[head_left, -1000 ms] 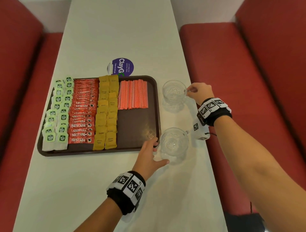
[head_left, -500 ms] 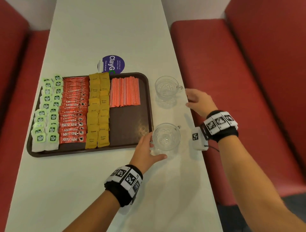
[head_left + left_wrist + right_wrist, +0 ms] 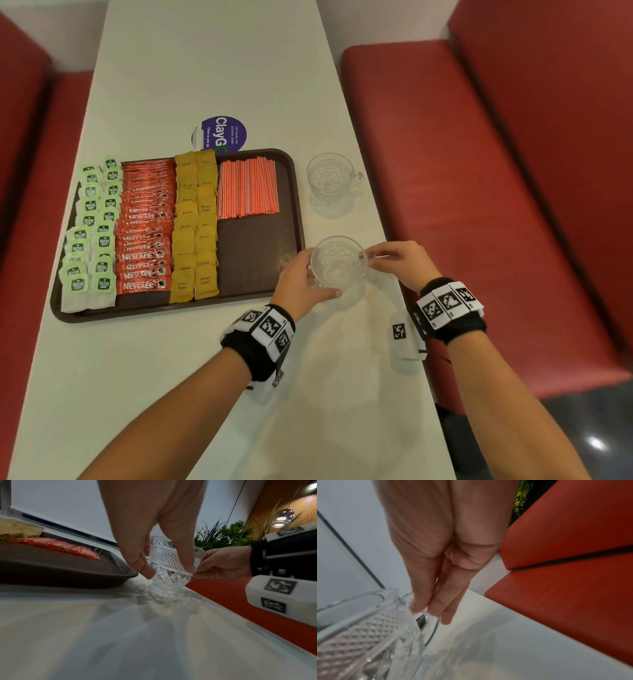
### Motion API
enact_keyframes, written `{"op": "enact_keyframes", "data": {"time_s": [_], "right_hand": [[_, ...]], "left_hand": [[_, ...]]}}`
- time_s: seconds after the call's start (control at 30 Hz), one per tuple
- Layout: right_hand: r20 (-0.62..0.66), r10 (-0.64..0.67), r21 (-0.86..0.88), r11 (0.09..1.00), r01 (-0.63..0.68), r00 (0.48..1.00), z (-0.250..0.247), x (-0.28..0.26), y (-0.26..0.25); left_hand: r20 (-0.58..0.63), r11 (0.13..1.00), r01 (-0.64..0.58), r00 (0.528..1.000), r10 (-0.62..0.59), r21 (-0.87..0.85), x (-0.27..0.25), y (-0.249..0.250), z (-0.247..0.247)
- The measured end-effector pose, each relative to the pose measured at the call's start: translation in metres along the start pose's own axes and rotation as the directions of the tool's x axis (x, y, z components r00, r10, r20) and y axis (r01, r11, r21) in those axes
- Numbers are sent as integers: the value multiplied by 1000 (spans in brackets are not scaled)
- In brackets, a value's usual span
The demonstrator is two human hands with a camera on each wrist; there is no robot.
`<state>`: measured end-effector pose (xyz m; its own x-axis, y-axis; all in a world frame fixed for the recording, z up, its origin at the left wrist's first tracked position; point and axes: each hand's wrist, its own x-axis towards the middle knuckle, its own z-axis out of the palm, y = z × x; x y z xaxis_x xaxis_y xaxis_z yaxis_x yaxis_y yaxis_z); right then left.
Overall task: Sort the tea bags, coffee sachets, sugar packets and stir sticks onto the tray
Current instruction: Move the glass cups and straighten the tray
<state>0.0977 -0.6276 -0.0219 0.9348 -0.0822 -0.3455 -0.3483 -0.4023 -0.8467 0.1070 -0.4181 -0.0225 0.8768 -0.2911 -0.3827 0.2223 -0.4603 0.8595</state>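
— Head view: what is on the tray (image 3: 298, 219)?
— Tea bags (image 3: 89, 233) at 9 o'clock, then coffee sachets (image 3: 145, 229), sugar packets (image 3: 196, 226), stir sticks (image 3: 247, 187) at 1 o'clock. The left hand (image 3: 300, 280) curls round the near glass cup (image 3: 338, 264); the right hand (image 3: 400, 262) pinches its handle.
— Left wrist view?
— Thumb and fingers (image 3: 143, 566) grip the cup, standing on the table (image 3: 120, 635).
— Right wrist view?
— Fingertips (image 3: 418, 607) closed on the handle.
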Motion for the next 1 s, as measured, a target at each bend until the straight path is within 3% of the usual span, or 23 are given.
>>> {"op": "enact_keyframes", "data": {"time_s": [0.13, 0.43, 1.0], "right_hand": [[-71, 3, -23, 1000, -5, 997, -5, 13, 0], [-90, 35, 45, 999, -31, 995, -7, 35, -5], [-44, 10, 55, 998, -7, 999, -8, 39, 2]], "left_hand": [[-9, 1000, -4, 1000, 4, 10, 20, 12, -3], [8, 999, -21, 1000, 21, 47, 44, 20, -15], [6, 999, -39, 999, 39, 28, 48, 15, -16]]}}
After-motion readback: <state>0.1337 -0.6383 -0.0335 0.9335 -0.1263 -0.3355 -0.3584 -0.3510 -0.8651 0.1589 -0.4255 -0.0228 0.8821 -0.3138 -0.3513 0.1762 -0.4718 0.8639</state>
